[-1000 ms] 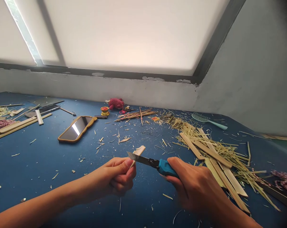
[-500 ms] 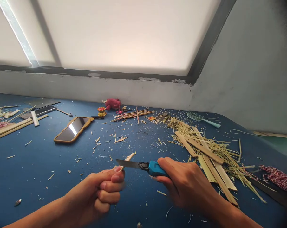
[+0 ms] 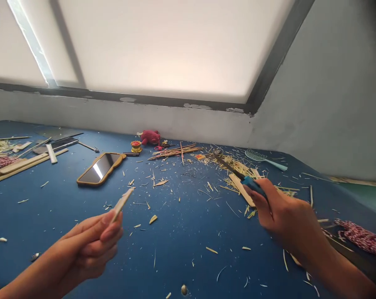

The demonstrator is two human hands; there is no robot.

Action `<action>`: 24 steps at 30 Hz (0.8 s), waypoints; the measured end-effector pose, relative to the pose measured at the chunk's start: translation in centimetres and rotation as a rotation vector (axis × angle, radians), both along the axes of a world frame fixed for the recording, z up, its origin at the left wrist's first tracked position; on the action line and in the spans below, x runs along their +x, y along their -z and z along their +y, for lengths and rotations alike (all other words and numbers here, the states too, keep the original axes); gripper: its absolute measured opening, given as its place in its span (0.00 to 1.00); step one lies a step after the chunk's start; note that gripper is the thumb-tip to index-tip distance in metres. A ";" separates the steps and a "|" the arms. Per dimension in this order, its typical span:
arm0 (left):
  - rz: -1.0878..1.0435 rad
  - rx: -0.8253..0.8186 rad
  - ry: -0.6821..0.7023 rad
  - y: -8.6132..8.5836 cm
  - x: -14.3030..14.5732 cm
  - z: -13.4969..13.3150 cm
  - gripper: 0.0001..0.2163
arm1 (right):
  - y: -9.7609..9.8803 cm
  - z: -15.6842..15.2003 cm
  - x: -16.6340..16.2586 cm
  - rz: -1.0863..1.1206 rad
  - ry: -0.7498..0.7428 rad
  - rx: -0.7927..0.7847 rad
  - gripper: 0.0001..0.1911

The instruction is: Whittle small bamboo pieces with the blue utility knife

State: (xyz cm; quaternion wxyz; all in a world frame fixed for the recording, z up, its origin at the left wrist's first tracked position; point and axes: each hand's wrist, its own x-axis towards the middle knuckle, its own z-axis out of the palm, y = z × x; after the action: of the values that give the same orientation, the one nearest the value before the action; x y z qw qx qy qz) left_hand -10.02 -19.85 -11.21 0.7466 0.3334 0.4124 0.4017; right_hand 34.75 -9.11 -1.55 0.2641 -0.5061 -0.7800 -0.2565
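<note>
My left hand [image 3: 91, 243] pinches a short pale bamboo sliver [image 3: 122, 202] that points up and away over the blue table [image 3: 181, 249]. Off to the right, my right hand [image 3: 283, 211] is closed on a blue-handled knife [image 3: 237, 172], whose blade points away to the upper left over a pile of bamboo strips [image 3: 246, 187]. The two hands are well apart. A fresh chip [image 3: 153, 219] lies on the table between them.
Shavings litter the table. A phone in a tan case [image 3: 100, 168] lies at centre left, with long bamboo slats [image 3: 22, 164] at far left. At the back are a red toy [image 3: 151, 136], thin sticks [image 3: 175, 151] and a teal brush [image 3: 264, 158]. Red-white cord [image 3: 359, 236] lies right.
The knife was cutting at the sliver's tip; now my right hand has swung it away to the right over the strip pile, and my left hand has drawn the sliver leftward. A chip has dropped.
</note>
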 end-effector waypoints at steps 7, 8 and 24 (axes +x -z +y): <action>0.110 0.177 0.200 -10.4 12.2 4.4 0.19 | 0.8 -3.9 -2.6 0.071 -0.349 -0.144 0.08; 0.128 0.211 0.202 -9.8 12.5 4.3 0.18 | 0.8 -4.3 -2.9 0.069 -0.387 -0.163 0.08; 0.268 0.458 0.220 -9.6 15.6 4.6 0.17 | 2.6 -4.5 -4.5 0.134 -0.489 -0.268 0.08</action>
State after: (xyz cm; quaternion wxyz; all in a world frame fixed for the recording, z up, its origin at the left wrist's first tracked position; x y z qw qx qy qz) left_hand 5.57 -15.26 -1.63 0.6298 0.5860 0.3675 0.3534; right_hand 30.26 -13.57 -4.18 0.2999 -0.3491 -0.8866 -0.0456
